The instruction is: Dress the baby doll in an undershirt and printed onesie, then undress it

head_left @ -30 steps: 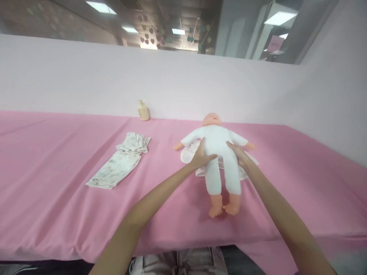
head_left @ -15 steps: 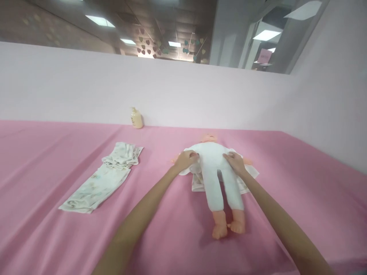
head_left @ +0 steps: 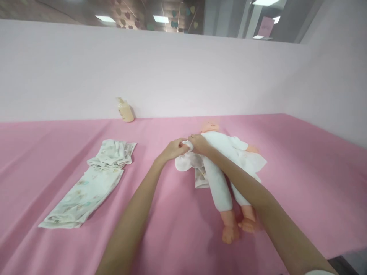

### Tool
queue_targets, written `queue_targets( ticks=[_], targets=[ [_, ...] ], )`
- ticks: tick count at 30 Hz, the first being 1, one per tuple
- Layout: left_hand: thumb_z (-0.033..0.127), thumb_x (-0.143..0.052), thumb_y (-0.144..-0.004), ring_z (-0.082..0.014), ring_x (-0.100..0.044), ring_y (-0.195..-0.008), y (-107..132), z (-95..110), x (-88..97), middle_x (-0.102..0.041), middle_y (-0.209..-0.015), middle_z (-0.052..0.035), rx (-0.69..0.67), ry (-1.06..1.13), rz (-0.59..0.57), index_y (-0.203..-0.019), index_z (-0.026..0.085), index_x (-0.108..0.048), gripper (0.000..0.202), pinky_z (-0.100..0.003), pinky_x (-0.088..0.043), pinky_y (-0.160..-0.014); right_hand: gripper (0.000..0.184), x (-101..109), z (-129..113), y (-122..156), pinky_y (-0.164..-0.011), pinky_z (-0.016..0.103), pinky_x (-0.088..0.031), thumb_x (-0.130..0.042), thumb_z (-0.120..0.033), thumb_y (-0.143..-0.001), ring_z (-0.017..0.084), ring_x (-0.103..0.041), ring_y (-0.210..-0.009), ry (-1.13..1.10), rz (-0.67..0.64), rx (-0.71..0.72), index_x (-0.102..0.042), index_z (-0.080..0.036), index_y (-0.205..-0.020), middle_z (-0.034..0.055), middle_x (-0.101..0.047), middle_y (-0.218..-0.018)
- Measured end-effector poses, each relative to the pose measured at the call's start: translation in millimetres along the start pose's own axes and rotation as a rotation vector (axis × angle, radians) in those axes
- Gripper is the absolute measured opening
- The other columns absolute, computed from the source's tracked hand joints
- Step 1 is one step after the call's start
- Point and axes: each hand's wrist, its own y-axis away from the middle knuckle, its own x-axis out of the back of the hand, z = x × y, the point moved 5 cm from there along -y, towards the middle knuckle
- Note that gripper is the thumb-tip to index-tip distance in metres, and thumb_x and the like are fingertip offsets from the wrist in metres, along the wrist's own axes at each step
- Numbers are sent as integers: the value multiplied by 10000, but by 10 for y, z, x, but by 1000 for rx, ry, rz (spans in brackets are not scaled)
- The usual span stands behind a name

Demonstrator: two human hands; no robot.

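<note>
A baby doll point(head_left: 218, 187) with a white cloth body lies on its back, head toward the wall and bare feet toward me. A white baby shirt point(head_left: 252, 160) is spread out under and around it. On the doll's left-of-picture side, my left hand point(head_left: 172, 149) pinches the shirt's white sleeve point(head_left: 188, 144). My right hand point(head_left: 200, 144) reaches across the doll and is closed on the same sleeve from the other side. The doll's arm there is hidden by cloth and fingers. Its other hand point(head_left: 252, 149) sticks out at the right. Patterned cloth point(head_left: 202, 178) shows below the shirt.
Folded, patterned baby clothes point(head_left: 88, 187) lie to the left on the pink sheet point(head_left: 160, 229). A pump bottle point(head_left: 125, 110) stands at the back against the white wall point(head_left: 160, 76). Above the wall is a window point(head_left: 229, 19).
My right hand has moved left across the doll to meet my left hand at the sleeve. The doll's legs have swung a little to the right. The view has tilted down.
</note>
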Motion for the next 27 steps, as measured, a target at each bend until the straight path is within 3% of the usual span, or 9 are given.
queue_targets(
  ticks=[1, 3, 6, 9, 11, 15, 18, 22, 27],
  targets=[
    [389, -448, -801, -222, -606, -1009, -15, -3, 43, -642, -1126, -79, -25, 166, 4, -1209, 193, -546, 463, -312, -470, -838, 330, 39, 41, 13, -807, 347, -407, -578, -313, -780, 261, -587, -916, -44, 39, -42, -570, -90, -1023, 155, -629, -1011],
    [418, -292, -867, -206, -604, -1027, -53, -85, 98, -651, -1114, -85, -17, 401, 134, -1199, 170, -547, 487, -314, -471, -852, 293, 134, 133, 51, -749, 317, -417, -564, -362, -781, 236, -595, -855, -155, 134, -134, -572, -122, -947, 126, -640, -948],
    [384, -234, -895, -222, -563, -1110, -127, -301, -39, -644, -1130, -115, 131, 302, 362, -1160, 155, -548, 471, -352, -431, -916, 203, 246, 242, 134, -699, 291, -423, -572, -323, -745, 205, -593, -763, -291, 276, -236, -547, -164, -868, 69, -644, -835],
    [475, -376, -861, -315, -446, -1235, -266, -398, -393, -554, -1257, -191, 289, -133, 330, -1136, 126, -543, 474, -444, -331, -999, 225, 298, 258, 206, -731, 267, -438, -559, -220, -705, 181, -593, -767, -412, 399, -202, -516, -178, -922, 38, -645, -843],
    [522, -475, -807, -351, -404, -1258, -374, -355, -606, -510, -1297, -218, 284, -321, 289, -1203, 111, -488, 570, -471, -281, -1022, 272, 302, 229, 231, -776, 255, -441, -531, -194, -715, 171, -596, -827, -463, 441, -134, -501, -190, -985, 39, -647, -928],
    [377, -536, -791, -306, -524, -1141, -532, -219, -799, -603, -1186, -151, 160, -283, 220, -1251, 169, -441, 514, -403, -356, -956, 270, 276, 166, 243, -848, 263, -428, -506, -289, -798, 184, -586, -951, -426, 436, -74, -503, -201, -1052, 70, -634, -1057],
    [264, -532, -771, -241, -595, -1024, -562, -199, -632, -648, -1109, -89, 92, -141, 249, -1224, 204, -465, 462, -328, -426, -870, 248, 263, 105, 232, -859, 270, -412, -455, -296, -851, 197, -577, -988, -326, 397, -63, -517, -186, -1064, 93, -632, -1072],
    [154, -529, -662, -198, -596, -975, -515, -235, -144, -632, -1123, -46, 77, 78, 450, -1151, 199, -535, 491, -307, -453, -868, 236, 185, -2, 154, -755, 280, -414, -404, -313, -908, 226, -588, -921, -153, 213, -137, -532, -149, -1020, 122, -645, -991],
    [84, -468, -558, -196, -607, -831, -428, -96, 166, -636, -883, -16, 115, 197, 472, -1136, 220, -571, 603, -316, -489, -756, 231, 55, -63, -9, -752, 293, -420, -368, -248, -935, 239, -580, -932, -12, 29, -257, -533, -117, -1030, 159, -634, -996]
  ],
)
